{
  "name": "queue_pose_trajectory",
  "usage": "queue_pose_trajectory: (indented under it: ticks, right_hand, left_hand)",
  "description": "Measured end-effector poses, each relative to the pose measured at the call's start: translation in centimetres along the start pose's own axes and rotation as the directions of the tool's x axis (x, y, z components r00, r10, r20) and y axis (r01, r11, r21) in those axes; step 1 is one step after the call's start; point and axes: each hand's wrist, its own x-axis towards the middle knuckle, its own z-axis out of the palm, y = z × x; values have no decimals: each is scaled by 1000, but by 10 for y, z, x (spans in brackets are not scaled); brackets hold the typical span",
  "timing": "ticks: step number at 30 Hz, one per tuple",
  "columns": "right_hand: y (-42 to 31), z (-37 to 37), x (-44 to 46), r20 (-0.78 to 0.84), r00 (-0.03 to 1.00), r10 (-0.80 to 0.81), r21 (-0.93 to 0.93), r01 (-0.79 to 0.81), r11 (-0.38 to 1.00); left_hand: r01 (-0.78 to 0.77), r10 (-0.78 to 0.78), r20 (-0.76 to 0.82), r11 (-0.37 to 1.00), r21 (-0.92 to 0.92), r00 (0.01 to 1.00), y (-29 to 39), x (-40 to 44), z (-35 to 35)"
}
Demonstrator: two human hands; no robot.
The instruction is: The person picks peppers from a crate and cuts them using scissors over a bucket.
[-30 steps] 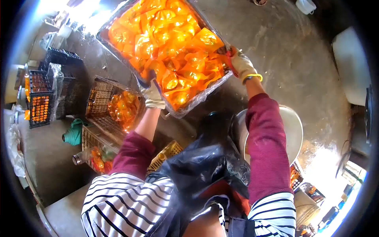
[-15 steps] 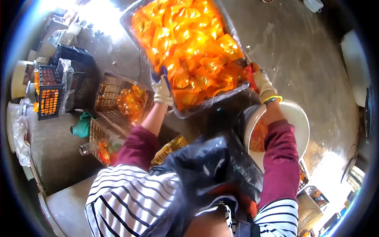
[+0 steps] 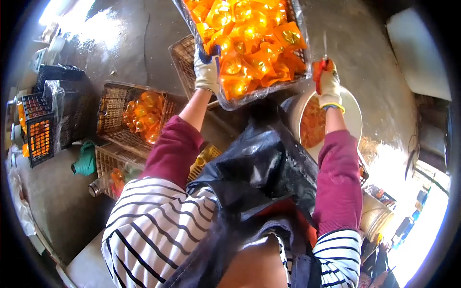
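A crate lined with clear plastic film (image 3: pixel 307 48) is full of shiny orange packets (image 3: pixel 254 48) with gold glints. My left hand (image 3: pixel 206 72), in a white glove with blue at the fingers, is closed on the crate's left edge. To the right of the crate, apart from it, is my right hand (image 3: pixel 329 84) in a white and red glove. Its fingers are curled around a thin pointed tool (image 3: pixel 325 45), whose kind I cannot make out. Below that hand stands a white bucket (image 3: pixel 354 120) with an orange-brown mass inside.
Brown plastic crates (image 3: pixel 108 110) with orange packets stand at the left, beside a green rolled item (image 3: pixel 85 158). Black crates (image 3: pixel 41 134) are farther left. A yellow crate (image 3: pixel 206 156) is partly behind my left sleeve. A white container (image 3: pixel 418 53) stands at the right on wet concrete.
My right hand has come away from the crate's right edge. The view has shifted, and another brown crate now shows beside the full crate.
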Motion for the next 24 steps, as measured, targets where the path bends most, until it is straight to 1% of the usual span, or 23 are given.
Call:
queue_pose_trajectory:
  ticks: [1, 2, 3, 4, 5, 6, 7, 8, 9, 10, 11, 13, 14, 15, 16, 17, 19, 20, 22, 23, 24]
  right_hand:
    - [4, -12, -10, 77, 997, 20, 393, -49, 918]
    - [-42, -7, -58, -103, 991, 87, 416, -36, 909]
    - [-40, -20, -81, -126, 992, 30, 406, 24, 914]
    - [-41, -34, -106, -130, 989, 73, 429, -10, 903]
    - [-41, -48, -129, -131, 985, 113, 453, -42, 890]
    - [-30, -60, -146, -153, 980, 128, 460, -44, 887]
    - [-9, -70, -163, -174, 974, 146, 467, -50, 883]
    - [14, -78, -177, -191, 968, 161, 473, -53, 879]
    - [32, -84, -187, -208, 964, 167, 480, -48, 876]
    - [37, -89, -197, -228, 959, 166, 488, -35, 872]
    - [28, -88, -210, -212, 959, 188, 507, -57, 860]
    - [9, -70, -227, -285, 951, 123, 493, 35, 869]
    - [5, -68, -232, -249, 962, 115, 507, 28, 862]
    - [2, -68, -236, -214, 971, 108, 518, 19, 855]
    - [-5, -69, -242, -145, 982, 121, 640, 0, 769]
    - [-15, -64, -246, -182, 976, 116, 590, 15, 807]
    - [-6, -64, -248, -194, 973, 122, 599, 19, 801]
    - [0, -62, -248, -196, 975, 104, 580, 29, 814]
    - [9, -59, -249, -196, 978, 68, 538, 49, 842]
    - [9, -56, -250, -190, 980, 62, 570, 58, 819]
    - [8, -52, -251, -185, 981, 57, 601, 67, 796]
  left_hand:
    - [25, -23, 22, 996, -91, 1000, -10, 2, -4]
    - [168, -157, 61, 947, -273, 986, 26, -4, -8]
    - [187, -190, -16, 976, -114, 982, 51, -16, -16]
    - [226, -221, -93, 973, 43, 971, 77, -28, -24]
    - [105, -75, -102, 935, 338, 992, 89, -39, -31]
    - [-376, 480, 52, 611, 696, 876, 81, -47, -35]
    - [-510, 505, 175, 666, 544, 845, 97, -57, -20]
    - [-642, 540, 351, 677, 360, 765, 91, -56, -2]
    - [-679, 434, 609, 691, 248, 664, 117, -56, 14]
    - [-810, 396, 745, 489, 324, 537, 105, -53, 38]
    - [-871, 373, 794, 312, 380, 480, 99, -53, 56]
    - [-865, 267, 823, 182, 467, 501, 77, -41, 81]
    - [-844, 26, 864, 231, 484, 503, 53, -31, 88]
    - [-815, -217, 857, 270, 512, 466, 40, -21, 94]
    - [-835, -292, 841, 189, 517, 455, 52, -23, 98]
    - [-849, -370, 813, 105, 517, 449, 62, -25, 100]
    - [-846, -300, 841, 155, 510, 451, 7, -21, 97]
    - [-858, -386, 834, 171, 485, 395, 26, -27, 94]
    - [-849, -424, 786, 67, 523, 451, 34, -41, 94]
    - [-841, -439, 760, 15, 540, 480, 36, -46, 95]
    - [-854, -441, 767, 3, 521, 466, 39, -47, 97]
